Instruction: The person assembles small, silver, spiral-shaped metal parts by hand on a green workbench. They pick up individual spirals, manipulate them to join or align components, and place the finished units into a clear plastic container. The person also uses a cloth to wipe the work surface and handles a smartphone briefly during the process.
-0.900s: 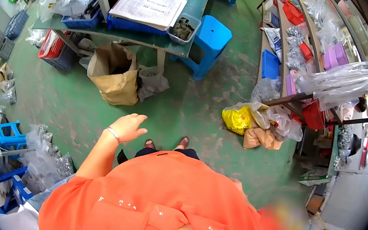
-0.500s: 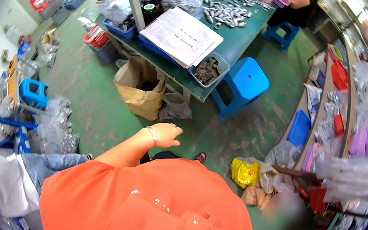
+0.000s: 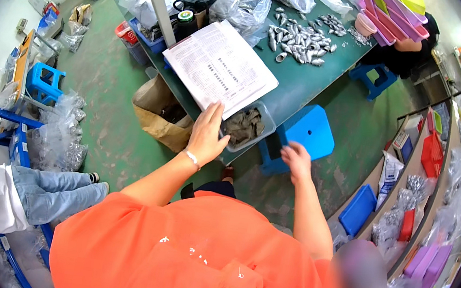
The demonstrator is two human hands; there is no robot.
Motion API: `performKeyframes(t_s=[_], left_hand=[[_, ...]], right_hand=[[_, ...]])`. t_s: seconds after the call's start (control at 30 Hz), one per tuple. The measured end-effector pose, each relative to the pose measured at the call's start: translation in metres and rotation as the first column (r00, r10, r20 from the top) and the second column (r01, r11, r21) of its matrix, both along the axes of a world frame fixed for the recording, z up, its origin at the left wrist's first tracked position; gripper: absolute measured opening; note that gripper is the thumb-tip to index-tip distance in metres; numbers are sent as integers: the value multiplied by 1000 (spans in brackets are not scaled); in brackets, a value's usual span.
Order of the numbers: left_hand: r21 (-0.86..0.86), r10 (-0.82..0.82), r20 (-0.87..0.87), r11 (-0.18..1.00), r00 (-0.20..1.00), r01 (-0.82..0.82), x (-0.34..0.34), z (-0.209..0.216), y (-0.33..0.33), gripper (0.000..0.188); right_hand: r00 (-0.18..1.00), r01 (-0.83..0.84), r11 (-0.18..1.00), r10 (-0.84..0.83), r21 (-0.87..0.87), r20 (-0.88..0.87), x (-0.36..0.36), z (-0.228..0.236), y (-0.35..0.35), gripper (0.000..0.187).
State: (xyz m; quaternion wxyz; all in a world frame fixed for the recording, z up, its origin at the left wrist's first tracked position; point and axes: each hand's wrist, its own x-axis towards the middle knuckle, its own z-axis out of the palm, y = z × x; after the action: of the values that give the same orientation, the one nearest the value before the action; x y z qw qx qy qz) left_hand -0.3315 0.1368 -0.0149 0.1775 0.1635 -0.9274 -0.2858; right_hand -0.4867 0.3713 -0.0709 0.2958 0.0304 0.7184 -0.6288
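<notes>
My released left grip (image 3: 207, 136), by the papers (image 3: 217, 66), could have overreached, knocking the tub (image 3: 269, 119) off the worktop (image 3: 293, 91); I couldn't tell whether my right grip (image 3: 298, 161) held anything.

This looks like a small-parts workshop. A green-topped worktable (image 3: 295, 87) carries a loose heap of small silver-coloured pieces (image 3: 305, 42) and a flat stack of printed white paper sheets (image 3: 220, 64), with pink, purple and yellow plastic baskets (image 3: 390, 16) piled at its far end. Brown-boarded shelves (image 3: 440, 186) along the right hold a red plastic tray (image 3: 432, 156), a flat blue plastic tray (image 3: 358, 210) and clear bags of silvery pieces (image 3: 397, 204). Bulging clear plastic bags (image 3: 59, 139) and bright blue plastic stools (image 3: 317, 145) stand on the scuffed green floor (image 3: 109, 110).
</notes>
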Motion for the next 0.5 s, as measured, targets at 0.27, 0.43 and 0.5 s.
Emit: performKeyframes(t_s=[0.27, 0.43, 0.5], left_hand=[[-17, 103, 395, 994, 913, -104, -112, 0, -6, 105], [20, 143, 445, 985, 884, -170, -118, -13, -11, 107], [-1, 178, 436, 980, 882, -198, -123, -13, -4, 108]], right_hand=[[983, -117, 993, 120, -29, 138, -110, 17, -138, 81], [988, -76, 996, 82, -48, 131, -124, 23, -177, 66], [981, -154, 984, 163, -85, 107, -127, 24, -179, 45]])
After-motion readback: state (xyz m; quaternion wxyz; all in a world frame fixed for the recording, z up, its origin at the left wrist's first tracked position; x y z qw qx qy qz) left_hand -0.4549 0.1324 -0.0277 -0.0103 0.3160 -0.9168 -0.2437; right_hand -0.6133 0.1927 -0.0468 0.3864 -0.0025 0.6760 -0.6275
